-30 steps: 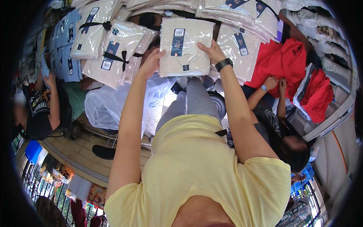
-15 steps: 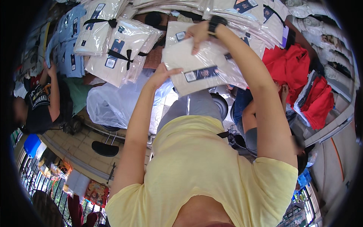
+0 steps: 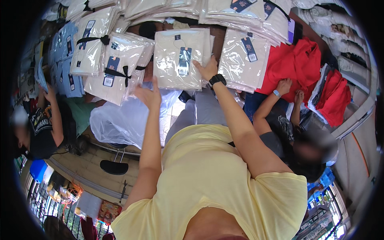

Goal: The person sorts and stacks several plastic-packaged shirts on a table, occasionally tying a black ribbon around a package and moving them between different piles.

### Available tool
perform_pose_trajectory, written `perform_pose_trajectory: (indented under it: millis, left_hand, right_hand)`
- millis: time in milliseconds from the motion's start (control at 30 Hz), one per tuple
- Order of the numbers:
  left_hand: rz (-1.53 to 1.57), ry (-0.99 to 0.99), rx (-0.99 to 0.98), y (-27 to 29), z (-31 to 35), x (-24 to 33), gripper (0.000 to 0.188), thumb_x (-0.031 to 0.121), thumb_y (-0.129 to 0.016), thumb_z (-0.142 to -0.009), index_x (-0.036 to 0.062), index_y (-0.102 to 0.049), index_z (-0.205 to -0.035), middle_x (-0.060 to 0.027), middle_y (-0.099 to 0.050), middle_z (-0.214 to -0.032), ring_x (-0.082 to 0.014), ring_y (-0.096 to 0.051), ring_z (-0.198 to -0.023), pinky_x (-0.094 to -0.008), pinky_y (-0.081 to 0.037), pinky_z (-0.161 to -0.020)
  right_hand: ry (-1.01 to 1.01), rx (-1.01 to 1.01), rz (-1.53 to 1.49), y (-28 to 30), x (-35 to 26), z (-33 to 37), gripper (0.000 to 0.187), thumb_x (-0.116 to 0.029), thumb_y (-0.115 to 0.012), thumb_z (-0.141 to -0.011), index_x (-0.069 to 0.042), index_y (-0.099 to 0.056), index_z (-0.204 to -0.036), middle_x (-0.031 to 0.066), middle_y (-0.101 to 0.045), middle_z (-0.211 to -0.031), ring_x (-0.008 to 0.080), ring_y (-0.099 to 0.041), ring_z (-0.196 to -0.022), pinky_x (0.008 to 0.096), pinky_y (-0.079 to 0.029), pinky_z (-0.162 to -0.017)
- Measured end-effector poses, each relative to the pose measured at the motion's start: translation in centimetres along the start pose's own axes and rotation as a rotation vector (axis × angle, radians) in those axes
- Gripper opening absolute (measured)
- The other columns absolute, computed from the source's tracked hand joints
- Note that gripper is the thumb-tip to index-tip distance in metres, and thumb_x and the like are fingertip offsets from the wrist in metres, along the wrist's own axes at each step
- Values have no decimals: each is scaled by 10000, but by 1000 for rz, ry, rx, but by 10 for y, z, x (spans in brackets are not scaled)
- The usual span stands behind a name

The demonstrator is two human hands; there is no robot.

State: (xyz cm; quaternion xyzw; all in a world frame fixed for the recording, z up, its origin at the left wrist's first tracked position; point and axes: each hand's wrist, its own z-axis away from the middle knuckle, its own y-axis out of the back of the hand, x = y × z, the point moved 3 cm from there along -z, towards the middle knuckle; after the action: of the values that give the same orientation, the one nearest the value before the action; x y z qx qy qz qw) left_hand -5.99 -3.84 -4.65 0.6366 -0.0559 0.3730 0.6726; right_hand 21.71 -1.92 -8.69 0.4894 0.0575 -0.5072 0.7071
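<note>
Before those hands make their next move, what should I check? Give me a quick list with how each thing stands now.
1. Right hand touching the middle packet: ok, its thumb lies at the right side.
2. Left hand touching it too: cannot tell; the hand is open by the lower left corner.
3. Blue tag visible: ok, it shows through the clear wrapping.
4. Packet edges lined up: not ok; another packet peeks out underneath, on the right.
5. Co-worker's hands out of the way: ok, they are at the red cloth.
</note>
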Motion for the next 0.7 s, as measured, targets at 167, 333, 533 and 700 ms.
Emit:
perform_pose_trajectory:
  millis: [167,333,533,700]
  left_hand:
    - [296,-94,-546,-26,-67,17,731,442,-688,-803,-107,-416,-1201,-282,-494,-1185,-338,-502,-1123,-399,-394,-954]
    - [329,239,-745,-52,-64,24,801,323,-777,-738,-69,-364,-1302,-215,-563,-1139,-258,-595,-1017,-340,-487,-847]
    - [517,277,-977,-58,-53,58,706,234,-817,-677,-40,-480,-1234,-150,-612,-1115,-218,-612,-1001,-318,-489,-861]
    - [647,341,-942,-53,-44,21,646,170,-822,-659,-11,-525,-1203,-112,-626,-1122,-209,-617,-990,-330,-496,-863]
  right_hand:
    - [-65,-157,22,-10,-10,17,1009,-532,-759,-668,142,-311,-1273,348,-374,-1298,431,-402,-1234,436,-363,-1023]
    - [-249,-276,-216,-9,5,11,1115,-578,-788,-611,178,-289,-1260,342,-462,-1228,367,-523,-1144,371,-432,-963]
    - [-294,-513,-984,-31,27,4,937,-369,-861,-621,121,-357,-1240,216,-555,-1182,275,-615,-1008,333,-511,-847]
    - [4,-337,-894,-22,8,24,851,-243,-880,-612,29,-399,-1259,144,-580,-1161,214,-590,-1034,333,-490,-879]
